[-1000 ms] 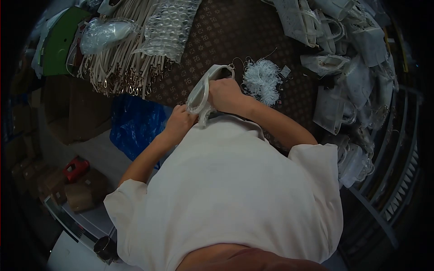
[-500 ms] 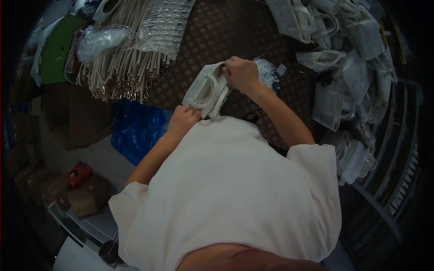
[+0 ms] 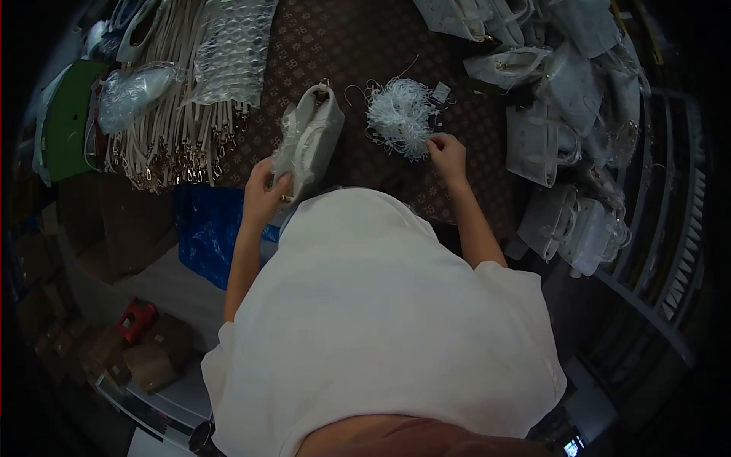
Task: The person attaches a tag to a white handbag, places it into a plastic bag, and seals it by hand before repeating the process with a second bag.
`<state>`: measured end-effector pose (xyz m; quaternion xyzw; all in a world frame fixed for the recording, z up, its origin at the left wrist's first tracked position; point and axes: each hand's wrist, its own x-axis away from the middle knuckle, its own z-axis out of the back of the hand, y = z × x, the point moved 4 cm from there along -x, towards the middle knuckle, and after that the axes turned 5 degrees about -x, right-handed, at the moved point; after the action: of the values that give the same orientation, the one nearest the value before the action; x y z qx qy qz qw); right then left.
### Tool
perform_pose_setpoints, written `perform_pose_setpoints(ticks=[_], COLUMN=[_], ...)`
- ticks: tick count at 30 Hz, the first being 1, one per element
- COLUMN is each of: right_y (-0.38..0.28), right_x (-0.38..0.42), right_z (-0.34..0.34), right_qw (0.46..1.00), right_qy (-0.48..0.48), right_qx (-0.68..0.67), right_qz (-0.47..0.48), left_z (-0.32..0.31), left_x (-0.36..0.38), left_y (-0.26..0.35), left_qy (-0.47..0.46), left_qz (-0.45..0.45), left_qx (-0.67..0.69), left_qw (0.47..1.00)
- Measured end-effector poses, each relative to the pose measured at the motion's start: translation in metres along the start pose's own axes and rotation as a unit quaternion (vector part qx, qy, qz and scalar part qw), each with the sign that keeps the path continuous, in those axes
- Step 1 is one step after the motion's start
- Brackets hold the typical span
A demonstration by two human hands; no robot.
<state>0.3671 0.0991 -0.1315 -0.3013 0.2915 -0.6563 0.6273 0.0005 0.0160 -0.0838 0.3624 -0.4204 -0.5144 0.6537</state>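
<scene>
A small white handbag (image 3: pixel 320 141) stands tilted on the brown patterned cloth, its opening showing and wrapping film along one side. My left hand (image 3: pixel 265 194) grips its near end, with the thumb on the bag and a ring on one finger. To the right lies a tangled bunch of thin white strings (image 3: pixel 400 114), with a small white tag (image 3: pixel 441 93) at its far edge. My right hand (image 3: pixel 448 158) pinches the strings at the near right edge of the bunch; how many strings are between the fingertips is too small to tell.
Beige straps with gold clasps (image 3: pixel 183 137) and bubble wrap (image 3: pixel 232 53) lie at the far left. Several white handbags in clear film (image 3: pixel 541 145) crowd the right side. A blue plastic bag (image 3: pixel 202 236) hangs left, above cardboard boxes (image 3: pixel 160 354). A metal rack (image 3: pixel 647 305) stands right.
My right hand has left the handbag and moved right to the strings. The handbag, in my left hand, has shifted left and turned more upright. The whole view has shifted slightly.
</scene>
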Motion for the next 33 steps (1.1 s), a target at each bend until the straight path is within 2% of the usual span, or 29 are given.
perform_pose_setpoints(ticks=[1,3,4,6,8,10,12,13,15,16,18,19,21,23,24,26,27,29,30,32,33], right_y=[0.01,0.03,0.038,0.046,0.046,0.045,0.051,0.056,0.082,0.093,0.108,0.117,0.127,0.129,0.132,0.121,0.114,0.109,0.111,0.107,0.106], right_x=[0.004,-0.002,-0.009,-0.027,-0.039,-0.043,-0.035,-0.032,-0.014,-0.001,0.031,0.048,0.08,0.103,0.107,0.109,0.102,0.076,0.06,0.035,0.025], right_z=[0.007,0.018,0.023,0.02,0.012,-0.003,0.006,0.01,0.029,0.044,0.074,0.085,0.102,0.114,0.115,0.116,0.114,0.101,0.092,0.079,0.075], right_qw=[0.999,0.996,0.991,0.991,0.99,0.996,0.993,0.989,0.985,0.978,0.967,0.963,0.958,0.949,0.948,0.921,0.926,0.947,0.962,0.959,0.958], right_qy=[0.015,0.041,0.063,0.083,0.103,0.032,0.033,0.029,0.068,0.104,0.132,0.135,0.139,0.154,0.156,0.175,0.177,0.168,0.158,0.227,0.232], right_qx=[0.046,0.07,0.09,0.091,0.089,0.08,0.103,0.13,0.125,0.119,0.113,0.131,0.147,0.183,0.181,0.331,0.322,0.265,0.215,0.16,0.159], right_qz=[-0.005,-0.039,-0.07,-0.056,-0.043,-0.035,-0.051,-0.059,-0.101,-0.136,-0.186,-0.194,-0.205,-0.204,-0.209,-0.109,-0.089,-0.068,-0.063,-0.059,-0.06], left_z=[-0.004,-0.009,-0.013,-0.013,-0.011,-0.001,0.012,0.01,0.016,0.012,-0.007,-0.025,-0.064,-0.116,-0.142,-0.195,-0.222,-0.27,-0.289,-0.318,-0.325], left_x=[-0.008,-0.023,-0.035,-0.062,-0.089,-0.102,-0.107,-0.1,-0.064,-0.052,-0.025,-0.016,-0.012,-0.012,-0.014,-0.022,-0.029,-0.051,-0.058,-0.075,-0.078], left_y=[0.011,0.024,0.026,0.031,0.026,0.019,0.022,0.037,0.078,0.086,0.11,0.115,0.115,0.113,0.117,0.117,0.112,0.103,0.1,0.09,0.088], left_qy=[-0.004,0.002,-0.002,0.059,0.056,0.05,0.166,0.16,0.259,0.254,0.283,0.273,0.144,0.036,-0.033,-0.147,-0.193,-0.207,-0.21,-0.167,-0.167], left_qz=[-0.002,0.131,0.128,0.057,0.069,0.083,-0.07,-0.072,-0.163,-0.163,-0.276,-0.267,-0.288,-0.323,-0.358,-0.399,-0.405,-0.423,-0.429,-0.381,-0.386], left_qx=[0.001,-0.031,-0.031,-0.024,-0.03,-0.039,-0.037,-0.039,-0.206,-0.207,-0.325,-0.265,-0.226,-0.206,-0.213,-0.23,-0.241,-0.322,-0.32,-0.449,-0.449], left_qw=[1.0,0.991,0.991,0.996,0.996,0.995,0.983,0.984,0.93,0.931,0.859,0.885,0.92,0.923,0.908,0.876,0.861,0.821,0.818,0.791,0.788])
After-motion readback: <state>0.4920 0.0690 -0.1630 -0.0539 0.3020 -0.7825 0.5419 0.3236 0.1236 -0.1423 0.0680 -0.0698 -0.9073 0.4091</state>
